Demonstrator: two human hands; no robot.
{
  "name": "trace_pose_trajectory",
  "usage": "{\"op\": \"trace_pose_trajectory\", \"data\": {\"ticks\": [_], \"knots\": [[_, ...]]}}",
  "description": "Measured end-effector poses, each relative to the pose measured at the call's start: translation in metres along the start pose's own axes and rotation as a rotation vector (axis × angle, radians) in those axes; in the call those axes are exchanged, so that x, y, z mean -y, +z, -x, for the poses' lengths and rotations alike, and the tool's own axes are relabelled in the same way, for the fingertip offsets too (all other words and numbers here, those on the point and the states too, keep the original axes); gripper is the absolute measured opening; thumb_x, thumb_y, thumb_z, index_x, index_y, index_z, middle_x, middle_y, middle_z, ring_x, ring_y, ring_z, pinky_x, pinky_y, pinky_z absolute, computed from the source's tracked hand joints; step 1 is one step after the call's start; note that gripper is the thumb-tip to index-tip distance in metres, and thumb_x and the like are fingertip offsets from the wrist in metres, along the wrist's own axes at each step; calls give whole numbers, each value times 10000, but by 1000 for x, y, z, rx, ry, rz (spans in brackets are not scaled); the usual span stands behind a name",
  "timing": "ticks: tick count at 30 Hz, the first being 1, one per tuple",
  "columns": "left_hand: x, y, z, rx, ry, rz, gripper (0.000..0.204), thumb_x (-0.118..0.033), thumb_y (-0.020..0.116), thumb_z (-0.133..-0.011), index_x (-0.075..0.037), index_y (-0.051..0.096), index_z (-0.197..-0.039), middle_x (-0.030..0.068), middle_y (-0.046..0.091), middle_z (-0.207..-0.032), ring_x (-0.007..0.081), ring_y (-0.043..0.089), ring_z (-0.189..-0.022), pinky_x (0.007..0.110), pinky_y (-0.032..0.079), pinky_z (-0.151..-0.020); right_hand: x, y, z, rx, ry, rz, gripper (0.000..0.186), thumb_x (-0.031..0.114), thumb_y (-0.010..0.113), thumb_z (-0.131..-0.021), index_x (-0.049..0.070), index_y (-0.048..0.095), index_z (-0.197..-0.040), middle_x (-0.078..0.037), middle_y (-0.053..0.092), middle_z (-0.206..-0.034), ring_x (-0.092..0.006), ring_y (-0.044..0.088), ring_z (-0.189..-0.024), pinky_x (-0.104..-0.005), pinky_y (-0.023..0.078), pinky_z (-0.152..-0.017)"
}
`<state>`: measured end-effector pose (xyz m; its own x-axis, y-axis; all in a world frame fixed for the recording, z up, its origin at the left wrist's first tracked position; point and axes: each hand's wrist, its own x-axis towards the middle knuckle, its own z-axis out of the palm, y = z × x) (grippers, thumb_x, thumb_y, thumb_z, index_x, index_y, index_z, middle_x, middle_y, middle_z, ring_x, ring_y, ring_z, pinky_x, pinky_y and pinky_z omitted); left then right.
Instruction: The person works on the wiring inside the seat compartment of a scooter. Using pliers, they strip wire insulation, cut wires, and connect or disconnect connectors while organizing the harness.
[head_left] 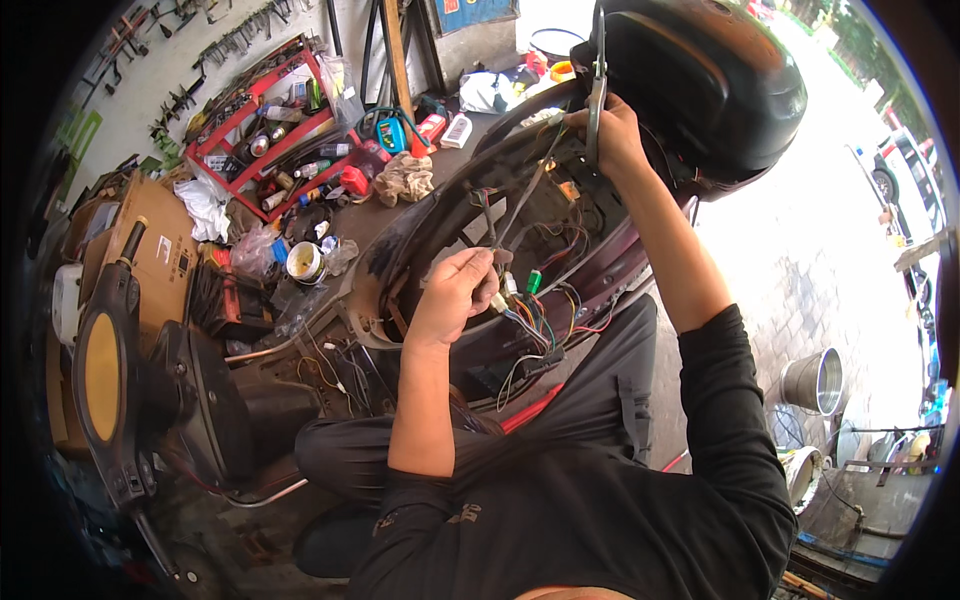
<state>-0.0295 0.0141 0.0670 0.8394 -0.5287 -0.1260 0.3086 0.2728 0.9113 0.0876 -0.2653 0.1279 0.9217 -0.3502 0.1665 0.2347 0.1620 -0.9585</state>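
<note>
Between me and the back wall lies the stripped rear body of a scooter [400, 250], its seat space uncovered. My left hand [455, 292] is closed in a pinch on the lower end of a thin grey cable [527, 198], above the body's near rim. The cable runs up and to the right toward my right hand [615, 140]. That hand is closed beside the metal grab rail [597, 100], its fingertips partly hidden; whether they hold the cable's upper end is unclear. Below my left hand hang loose coloured wires [540, 325] with a green connector [534, 281].
A black top box [710, 80] sits at the scooter's rear. The handlebar mirror [102, 375] rises at left, near a cardboard box [165, 265]. Behind stands a red rack [290, 130] of bottles and cans. A metal bucket [815, 382] is at right.
</note>
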Motion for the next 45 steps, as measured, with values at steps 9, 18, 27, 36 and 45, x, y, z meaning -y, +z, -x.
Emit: {"op": "trace_pose_trajectory", "data": {"ticks": [9, 18, 27, 36, 45], "knots": [[6, -9, -6, 68, 5, 335, 391, -333, 489, -1055, 39, 608, -1076, 7, 450, -672, 89, 356, -554, 223, 295, -519, 1, 4, 12, 116, 122, -194, 246, 124, 786, -862, 1, 608, -980, -94, 693, -906, -174, 664, -736, -273, 508, -587], [14, 3, -14, -7, -34, 185, 288, -315, 539, -1034, -66, 597, -901, -40, 425, -632, 55, 339, -537, 210, 240, -496, -9, 17, 26, 224, 228, -136, 308, 209, 741, -913, -15, 624, -1089, -117, 714, -1022, -182, 703, -887, -279, 518, -675], [-24, -25, -13, -275, 234, -94, 307, -293, 555, -1028, -19, 680, -1088, -17, 563, -779, 68, 472, -644, 204, 349, -587, -34, -6, 13, 314, 165, 15, 353, 262, 774, -884, -4, 627, -1064, -84, 693, -907, -142, 677, -760, -275, 534, -581], [-145, -139, 71, -414, 337, -899, 272, -238, 583, -1015, 0, 707, -972, -12, 619, -755, 59, 527, -688, 243, 423, -622, -58, -25, 40, 358, -80, 628, 319, 218, 769, -869, -26, 652, -1038, -17, 639, -822, -84, 568, -760, -257, 472, -681], [59, -318, 194, -922, 90, -557, 210, -189, 582, -997, -16, 671, -917, 18, 629, -749, 83, 546, -648, 264, 422, -573, -53, -60, 62, 213, -301, 783, 272, 178, 786, -871, 12, 657, -1043, 11, 672, -849, -61, 568, -740, -231, 480, -678]]}}
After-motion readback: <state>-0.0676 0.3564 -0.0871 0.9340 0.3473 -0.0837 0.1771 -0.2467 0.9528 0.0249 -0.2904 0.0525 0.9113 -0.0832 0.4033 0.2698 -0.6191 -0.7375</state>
